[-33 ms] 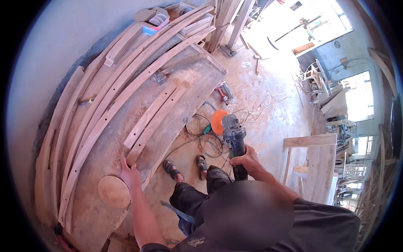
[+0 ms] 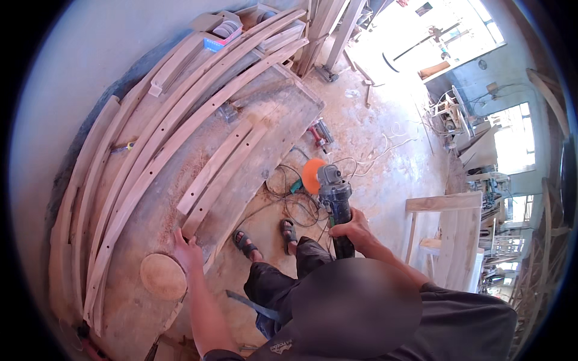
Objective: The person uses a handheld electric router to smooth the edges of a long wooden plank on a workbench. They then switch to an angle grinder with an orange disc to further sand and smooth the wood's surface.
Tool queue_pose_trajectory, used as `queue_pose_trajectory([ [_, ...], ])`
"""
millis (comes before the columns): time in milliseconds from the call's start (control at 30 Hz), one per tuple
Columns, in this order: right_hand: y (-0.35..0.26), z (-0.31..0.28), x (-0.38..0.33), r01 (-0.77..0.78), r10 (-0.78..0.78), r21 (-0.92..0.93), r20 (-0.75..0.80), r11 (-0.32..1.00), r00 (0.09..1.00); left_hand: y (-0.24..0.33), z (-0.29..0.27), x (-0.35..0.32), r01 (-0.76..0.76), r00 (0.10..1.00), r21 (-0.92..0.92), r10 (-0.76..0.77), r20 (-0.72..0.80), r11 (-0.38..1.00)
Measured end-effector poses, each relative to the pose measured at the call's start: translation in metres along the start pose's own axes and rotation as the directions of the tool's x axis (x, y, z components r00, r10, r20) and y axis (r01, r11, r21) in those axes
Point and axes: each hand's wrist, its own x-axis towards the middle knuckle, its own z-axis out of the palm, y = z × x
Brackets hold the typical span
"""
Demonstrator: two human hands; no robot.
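Note:
My right hand [image 2: 356, 232] is wrapped around the dark body of an angle grinder [image 2: 337, 201], held up in front of me beside the workbench. An orange disc [image 2: 312, 175] is fitted on the grinder's head, facing the bench and touching nothing. On the bench lie two straight wooden bars with dark holes, side by side. My left hand [image 2: 189, 254] grips the near end of the closer wooden bar [image 2: 224, 179]; part of its grip is hidden. The other bar [image 2: 214, 165] lies just beyond it. Near my left wrist rests a round wooden disc [image 2: 163, 276].
Long curved wooden strips [image 2: 150, 172] line the wall side of the dusty bench [image 2: 280, 126]. A box of discs [image 2: 224, 31] stands at the far end. Cables [image 2: 295, 204] and a red tool [image 2: 317, 136] lie on the floor. A wooden frame [image 2: 445, 228] stands at right.

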Motion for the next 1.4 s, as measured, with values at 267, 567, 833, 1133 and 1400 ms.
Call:
queue_pose_trajectory([
  [267,-0.002,-0.043,0.051,-0.007,0.007,0.025,0.011,1.0,1.0,0.097,0.067,0.016,-0.123,0.991,-0.052,0.119,-0.065,0.991],
  [567,-0.003,-0.118,0.158,-0.065,0.077,-0.129,0.088,0.99,0.993,0.204,0.148,0.053,0.011,0.999,0.047,-0.009,-0.041,0.999],
  [833,-0.042,-0.139,0.216,0.093,0.001,-0.365,0.251,0.926,0.968,0.275,0.172,-0.034,0.151,0.921,-0.791,-0.375,-0.105,0.593],
  [1133,-0.037,-0.055,0.2,0.555,-0.312,-0.211,0.645,0.804,0.698,0.399,0.173,-0.07,0.482,0.823,-0.857,-0.243,0.514,-0.181],
  [1400,-0.046,0.012,0.211,0.373,0.052,-0.298,0.837,0.879,0.545,0.342,0.166,-0.056,0.358,0.817,-0.903,-0.389,0.426,-0.238],
])
